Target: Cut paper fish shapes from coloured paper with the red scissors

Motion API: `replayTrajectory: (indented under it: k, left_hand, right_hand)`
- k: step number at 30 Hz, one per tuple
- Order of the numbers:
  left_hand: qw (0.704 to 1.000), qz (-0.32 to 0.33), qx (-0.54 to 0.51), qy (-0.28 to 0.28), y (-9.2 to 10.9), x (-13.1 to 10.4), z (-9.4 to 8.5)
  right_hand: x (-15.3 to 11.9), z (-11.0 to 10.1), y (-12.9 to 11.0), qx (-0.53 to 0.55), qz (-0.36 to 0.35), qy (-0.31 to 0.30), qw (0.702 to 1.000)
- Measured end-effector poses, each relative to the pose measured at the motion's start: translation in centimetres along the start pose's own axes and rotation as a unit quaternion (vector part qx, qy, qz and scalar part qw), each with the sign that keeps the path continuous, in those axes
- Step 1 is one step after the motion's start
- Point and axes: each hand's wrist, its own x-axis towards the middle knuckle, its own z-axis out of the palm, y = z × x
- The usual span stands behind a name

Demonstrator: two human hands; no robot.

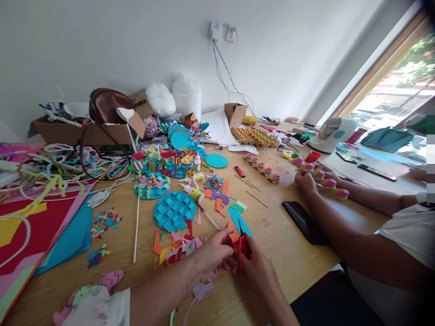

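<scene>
My right hand is wrapped round red-handled scissors, whose dark blades point away from me. Close beside it, my left hand is closed, its fingertips bent in by the scissors; what it pinches is hidden. Orange paper shows just past its fingers, and I cannot tell whether it is held. A blue paper strip lies behind the blades. Under and left of my left forearm are coloured paper scraps. Beyond them sits a round blue disc covered in raised folded strips.
Glue bottles, thin sticks and a decorated blue disc lie ahead. Coloured sheets and tangled cords cover the left. At right, a co-worker's hands hold a painted egg-carton strip near a black phone.
</scene>
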Motion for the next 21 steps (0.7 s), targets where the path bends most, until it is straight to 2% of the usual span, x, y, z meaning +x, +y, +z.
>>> replayTrajectory:
  k: [6,12,15,17,21]
  left_hand:
    - [0.998,-0.009,0.056,0.026,-0.4,0.3,-0.1]
    - [0.994,0.034,0.08,0.07,0.2,-1.6,-1.1]
    - [0.988,0.075,0.098,0.096,1.2,-3.0,-1.6]
    - [0.975,0.119,0.145,0.122,2.1,-4.1,-1.8]
    - [0.925,0.215,0.285,0.134,3.6,-6.9,-2.4]
  right_hand:
    - [0.2,-0.8,0.2,0.048,0.014,-0.036,0.998]
    - [0.7,-2.1,-0.1,0.094,0.029,0.035,0.995]
    - [1.1,-2.2,-1.1,0.155,0.057,0.026,0.986]
    - [1.2,-2.2,-2.1,0.233,0.078,-0.002,0.969]
    - [1.7,-1.5,-4.1,0.408,0.095,-0.061,0.906]
